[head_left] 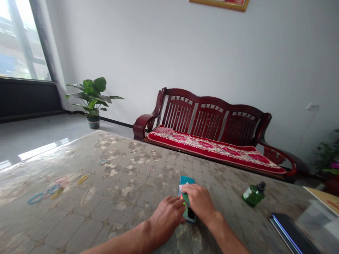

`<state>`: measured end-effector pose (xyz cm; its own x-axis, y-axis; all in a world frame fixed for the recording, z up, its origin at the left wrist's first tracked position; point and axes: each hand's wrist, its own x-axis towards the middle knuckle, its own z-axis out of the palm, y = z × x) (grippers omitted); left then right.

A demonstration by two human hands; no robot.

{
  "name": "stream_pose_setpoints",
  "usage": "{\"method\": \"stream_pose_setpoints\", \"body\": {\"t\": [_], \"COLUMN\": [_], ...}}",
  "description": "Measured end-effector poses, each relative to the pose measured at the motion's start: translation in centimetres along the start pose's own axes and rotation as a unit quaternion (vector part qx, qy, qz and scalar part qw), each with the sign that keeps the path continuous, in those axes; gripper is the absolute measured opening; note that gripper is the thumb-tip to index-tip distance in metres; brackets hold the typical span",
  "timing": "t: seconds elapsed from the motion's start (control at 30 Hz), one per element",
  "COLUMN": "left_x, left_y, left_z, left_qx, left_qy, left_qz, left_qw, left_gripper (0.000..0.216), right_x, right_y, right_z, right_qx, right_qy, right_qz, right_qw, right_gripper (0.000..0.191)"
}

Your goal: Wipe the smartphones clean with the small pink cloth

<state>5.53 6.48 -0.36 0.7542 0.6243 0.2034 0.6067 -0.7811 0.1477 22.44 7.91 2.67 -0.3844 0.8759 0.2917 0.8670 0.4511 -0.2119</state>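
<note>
A smartphone [188, 181] with a shiny blue-green, rainbow-tinted back lies face down on the table [127, 197]. Its dark camera block is at the end nearer me. My left hand [166, 217] grips the phone's left edge, fingertips bent onto its back. A small whitish tissue [182, 188] is pinched under the fingers of my right hand [200, 201], which presses it against the back. Most of the tissue is hidden beneath those fingers.
Several coloured bands [55, 190] lie on the left. A green bottle [253, 194] with a black cap stands right of my hands. Nearer the right edge are a dark flat device [291, 231] and a clear plastic box [316, 220]. A wooden bench [201, 116] stands beyond the table.
</note>
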Motion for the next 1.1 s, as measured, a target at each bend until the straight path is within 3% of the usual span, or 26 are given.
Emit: {"method": "stream_pose_setpoints", "body": {"t": [0.17,0.3,0.47,0.73,1.0,1.1], "left_x": [0.4,0.2,-0.3,0.1,-0.3,-0.3], "left_y": [0.6,0.5,0.0,-0.2,-0.1,-0.1], "left_z": [-0.7,-1.2,-0.5,1.0,0.1,0.0], "left_qx": [0.008,0.004,-0.008,-0.007,-0.002,-0.006], "left_qy": [-0.008,-0.026,-0.006,0.027,0.007,0.01], "left_qz": [-0.006,0.001,0.011,0.009,0.017,0.011], "left_qw": [1.0,1.0,1.0,1.0,1.0,1.0], "left_gripper": [0.026,0.024,0.024,0.025,0.023,0.023], "right_x": [-1.7,0.2,1.7,-2.7,1.0,0.4], "right_y": [-0.5,0.3,0.6,-1.0,1.2,1.0], "right_z": [-0.2,0.5,0.5,-0.4,0.0,0.0], "right_qx": [0.019,-0.006,-0.041,0.012,-0.016,-0.015], "right_qy": [0.008,0.012,-0.004,-0.019,0.004,0.002], "right_qz": [-0.022,0.01,0.059,0.019,0.077,0.074], "right_qw": [1.0,1.0,0.997,1.0,0.997,0.997], "right_gripper": [0.045,0.042,0.037,0.043,0.039,0.039]}}
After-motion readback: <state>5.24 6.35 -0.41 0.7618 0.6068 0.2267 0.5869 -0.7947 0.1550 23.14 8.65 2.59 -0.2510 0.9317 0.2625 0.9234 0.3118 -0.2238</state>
